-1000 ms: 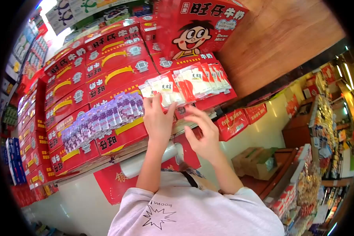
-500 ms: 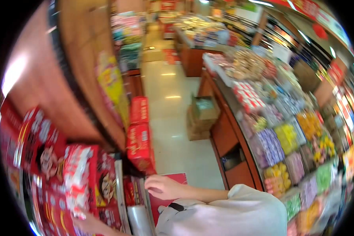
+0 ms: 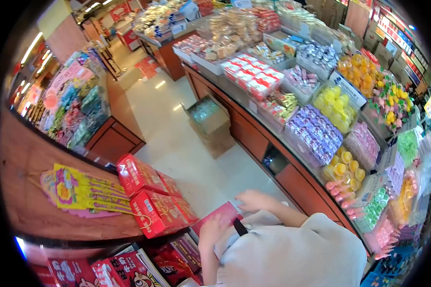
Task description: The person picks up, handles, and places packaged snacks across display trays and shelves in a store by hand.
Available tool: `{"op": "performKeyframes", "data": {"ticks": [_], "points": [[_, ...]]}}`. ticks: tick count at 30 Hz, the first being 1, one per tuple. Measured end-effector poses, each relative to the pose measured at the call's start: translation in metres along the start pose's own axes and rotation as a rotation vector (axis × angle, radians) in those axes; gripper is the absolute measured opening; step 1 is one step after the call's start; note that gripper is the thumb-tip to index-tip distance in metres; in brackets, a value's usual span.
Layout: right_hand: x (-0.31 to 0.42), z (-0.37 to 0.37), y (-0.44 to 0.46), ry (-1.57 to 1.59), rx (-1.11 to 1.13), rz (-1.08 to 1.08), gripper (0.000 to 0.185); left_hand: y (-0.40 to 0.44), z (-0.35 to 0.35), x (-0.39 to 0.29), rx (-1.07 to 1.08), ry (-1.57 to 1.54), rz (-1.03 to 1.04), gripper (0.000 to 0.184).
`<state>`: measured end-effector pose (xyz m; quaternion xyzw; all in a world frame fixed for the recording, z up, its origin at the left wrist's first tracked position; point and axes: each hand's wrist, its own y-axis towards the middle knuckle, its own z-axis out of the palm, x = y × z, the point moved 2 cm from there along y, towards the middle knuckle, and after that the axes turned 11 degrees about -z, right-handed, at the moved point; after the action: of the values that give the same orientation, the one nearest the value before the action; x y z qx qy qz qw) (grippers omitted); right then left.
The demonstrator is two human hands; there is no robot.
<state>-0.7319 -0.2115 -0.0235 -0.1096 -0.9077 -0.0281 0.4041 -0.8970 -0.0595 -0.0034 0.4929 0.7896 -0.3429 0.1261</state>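
Note:
My left hand (image 3: 212, 232) is at the lower middle in front of my light shirt (image 3: 297, 256), its fingers stretched up over a flat red surface (image 3: 219, 216). Motion softens its outline, and I see nothing held in it. My right hand (image 3: 254, 201) hangs just past that red surface, above the floor, fingers loosely bent and apart with nothing visible in them. Red gift boxes (image 3: 160, 213) stand on the floor to the left of my hands. Red snack packs (image 3: 129, 270) sit at the lower left, below a wooden counter side.
A long counter (image 3: 256, 136) of sweets in clear trays runs along the right. An open cardboard box (image 3: 209, 125) stands on the floor against it. Another display (image 3: 72, 100) of wrapped sweets is at the left. A shiny tiled aisle (image 3: 165, 126) lies between.
My view has swung to the right. My left hand has left the red snack packs and come in front of my body. My right hand now appears farther right.

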Motion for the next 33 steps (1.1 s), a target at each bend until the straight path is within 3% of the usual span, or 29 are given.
{"op": "performKeyframes", "data": {"ticks": [3,5,7,9,13,15,18,24,27,29,31,33], "points": [[-0.014,-0.060,0.025,-0.264,-0.154,0.015,0.029,0.042,-0.042,-0.039,-0.077,0.061,-0.044,0.047],[-0.035,-0.073,0.048,0.031,-0.394,0.046,0.026,0.065,-0.061,-0.043,-0.064,-0.015,-0.071,0.043],[-0.046,-0.085,0.071,-0.007,-0.402,0.050,0.025,0.093,-0.075,-0.035,-0.141,0.046,0.014,0.039],[-0.063,-0.094,0.097,-0.062,-0.434,0.071,0.024,0.127,-0.089,-0.027,-0.083,-0.095,-0.132,0.037],[-0.095,-0.107,0.142,0.012,-0.312,0.155,0.025,0.212,-0.105,0.010,-0.098,-0.248,-0.214,0.028],[-0.111,-0.126,0.160,0.072,-0.240,0.230,0.025,0.258,-0.129,0.011,-0.164,-0.198,-0.155,0.029],[-0.139,-0.181,0.168,0.098,-0.487,0.327,0.022,0.334,-0.159,-0.009,-0.156,-0.333,-0.095,0.026],[-0.197,-0.274,0.159,0.176,-1.042,0.528,0.021,0.483,-0.204,-0.119,-0.131,-0.340,0.170,0.018],[-0.237,-0.306,0.157,0.257,-1.266,0.499,0.027,0.537,-0.209,-0.192,-0.140,-0.219,0.319,0.017],[-0.258,-0.332,0.161,0.182,-1.292,0.568,0.029,0.558,-0.199,-0.228,-0.094,-0.187,0.321,0.015],[-0.281,-0.358,0.162,0.033,-1.307,0.611,0.031,0.602,-0.184,-0.280,-0.245,-0.088,0.510,0.015],[-0.311,-0.370,0.159,0.088,-1.291,0.662,0.038,0.634,-0.164,-0.310,-0.298,0.007,0.594,0.023]]}}
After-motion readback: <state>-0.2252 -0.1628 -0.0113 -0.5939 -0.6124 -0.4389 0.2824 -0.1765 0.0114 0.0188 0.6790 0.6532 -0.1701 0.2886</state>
